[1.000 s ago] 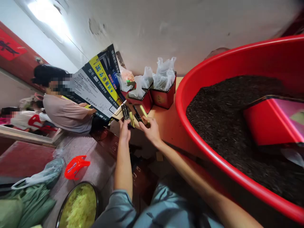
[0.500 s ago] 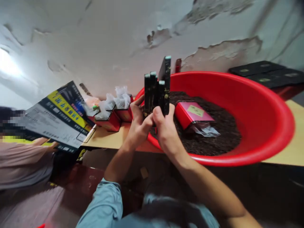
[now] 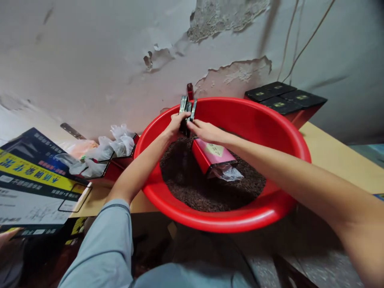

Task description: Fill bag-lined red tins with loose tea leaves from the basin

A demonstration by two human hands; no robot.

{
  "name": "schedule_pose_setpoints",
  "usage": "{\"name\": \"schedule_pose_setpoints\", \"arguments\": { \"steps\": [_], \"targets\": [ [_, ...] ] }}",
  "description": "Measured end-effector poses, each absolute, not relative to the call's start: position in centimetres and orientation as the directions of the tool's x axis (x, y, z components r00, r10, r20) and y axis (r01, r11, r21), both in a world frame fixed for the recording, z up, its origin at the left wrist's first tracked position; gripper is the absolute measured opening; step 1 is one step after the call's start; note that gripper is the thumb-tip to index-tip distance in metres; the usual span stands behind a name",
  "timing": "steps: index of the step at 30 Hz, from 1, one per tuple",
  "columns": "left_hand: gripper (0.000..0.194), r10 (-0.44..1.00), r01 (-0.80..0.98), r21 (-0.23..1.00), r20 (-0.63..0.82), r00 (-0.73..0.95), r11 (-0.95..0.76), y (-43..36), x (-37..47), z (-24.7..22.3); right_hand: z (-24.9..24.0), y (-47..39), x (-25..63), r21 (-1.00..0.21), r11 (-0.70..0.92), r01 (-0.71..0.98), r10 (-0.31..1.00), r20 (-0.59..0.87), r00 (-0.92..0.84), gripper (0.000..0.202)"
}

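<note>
Left hand (image 3: 177, 122), right hand (image 3: 207, 130): fingers pinching dark flat pieces (image 3: 189, 109). Black-topped boxes (image 3: 285, 99) look closed; bagged boxes (image 3: 116, 166) uncovered.

The left hand (image 3: 177, 122) and right hand (image 3: 205, 130) carried the dark flat pieces (image 3: 186, 108) from over the worktop's (image 3: 339, 160) near edge to the tub's (image 3: 225, 224) far-left rim, two bunches becoming one. The view swung right, bringing in black-topped boxes (image 3: 285, 96) and losing most of the other person (image 3: 8, 237)
</note>
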State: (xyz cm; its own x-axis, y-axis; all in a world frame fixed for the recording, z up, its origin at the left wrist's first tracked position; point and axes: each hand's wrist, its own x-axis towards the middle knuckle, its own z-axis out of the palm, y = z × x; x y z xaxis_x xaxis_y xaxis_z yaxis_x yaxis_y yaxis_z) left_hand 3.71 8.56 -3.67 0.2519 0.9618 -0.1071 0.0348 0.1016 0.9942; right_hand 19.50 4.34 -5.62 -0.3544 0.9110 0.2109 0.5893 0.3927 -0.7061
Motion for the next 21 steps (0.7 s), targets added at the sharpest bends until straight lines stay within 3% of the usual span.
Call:
{"name": "schedule_pose_setpoints", "arguments": {
  "steps": [4,7,10,14,16,19,21],
  "targets": [
    [0.040,0.922,0.120,0.945,-0.324,0.214,0.305,10.4,1.0,-6.7,-7.1,6.5,17.2,-0.269,0.539,0.799,0.838,0.067,-0.542,0.060],
    [0.036,0.890,0.237,0.897,-0.419,0.179,0.374,11.1,-1.4,-8.0,-7.0,7.5,14.9,-0.086,0.609,0.789,0.789,-0.033,-0.613,0.061],
    [0.047,0.897,0.436,0.818,-0.439,0.050,0.376,11.4,-3.3,-8.8,-6.3,7.8,13.9,-0.029,0.647,0.762,0.752,-0.139,-0.644,0.052],
    [0.099,0.935,0.760,0.613,-0.354,0.018,0.218,11.5,-4.1,-9.7,-4.8,7.0,16.3,0.026,0.578,0.815,0.813,-0.105,-0.573,0.049],
    [0.101,0.934,0.895,0.439,-0.346,0.093,0.073,11.4,-3.9,-9.9,-4.1,6.4,19.0,0.017,0.518,0.855,0.853,-0.086,-0.514,0.047],
    [0.092,0.918,0.980,0.181,-0.369,0.145,-0.082,11.0,-3.4,-9.5,-4.1,5.4,23.7,-0.039,0.422,0.906,0.888,-0.183,-0.421,0.043],
    [0.088,0.917,0.990,0.080,-0.376,0.135,-0.113,10.6,-3.1,-8.9,-4.9,4.4,26.1,-0.087,0.386,0.918,0.898,-0.190,-0.396,0.055]
  ]
}}
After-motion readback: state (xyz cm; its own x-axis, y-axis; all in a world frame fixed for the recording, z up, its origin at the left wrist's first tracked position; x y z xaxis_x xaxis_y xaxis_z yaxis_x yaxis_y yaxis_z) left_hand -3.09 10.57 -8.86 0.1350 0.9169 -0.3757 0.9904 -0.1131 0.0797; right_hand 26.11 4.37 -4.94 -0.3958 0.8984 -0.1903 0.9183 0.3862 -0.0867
